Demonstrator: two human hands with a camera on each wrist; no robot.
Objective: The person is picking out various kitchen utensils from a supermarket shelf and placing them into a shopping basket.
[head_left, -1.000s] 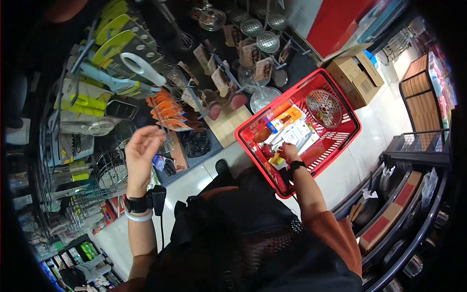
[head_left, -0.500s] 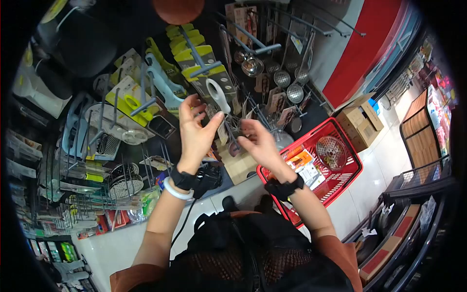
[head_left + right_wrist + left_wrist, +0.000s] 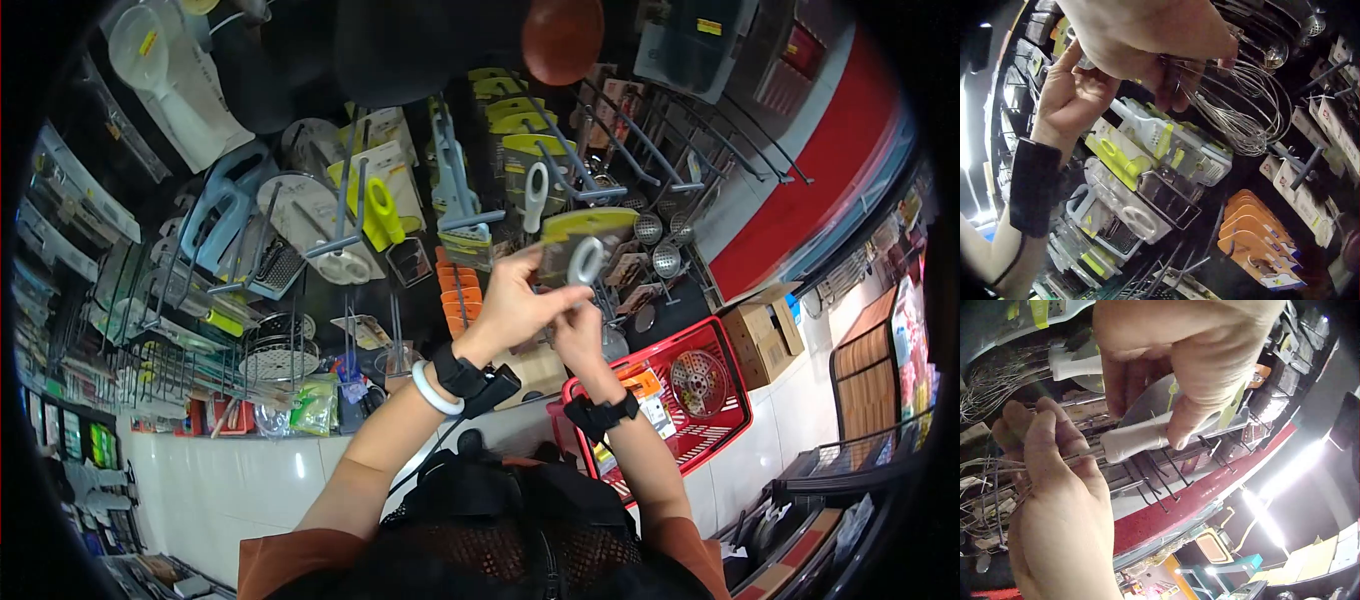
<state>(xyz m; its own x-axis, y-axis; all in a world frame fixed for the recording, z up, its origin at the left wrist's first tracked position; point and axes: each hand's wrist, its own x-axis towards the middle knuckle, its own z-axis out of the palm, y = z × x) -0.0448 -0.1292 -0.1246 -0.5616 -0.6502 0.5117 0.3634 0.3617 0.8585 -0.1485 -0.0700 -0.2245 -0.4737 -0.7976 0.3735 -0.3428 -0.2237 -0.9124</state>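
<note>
A wire whisk with a pale handle and a green-and-grey card is held in front of the rack. My left hand pinches the handle, its thumb lying along the white grip in the left wrist view. Just below, my right hand has its fingers curled round the whisk's thin neck. Looped wires stick out beyond that hand in the right wrist view. Another white-handled whisk hangs behind.
A red basket holding a perforated metal disc and packages stands at the right, beside an open cardboard box. Graters, orange-carded packs and metal hooks fill the rack. Ladles hang to the right.
My right hand has come up from the basket and my left hand has moved right. Both now hold the whisk, brought forward from the rack. The view has turned toward the rack.
</note>
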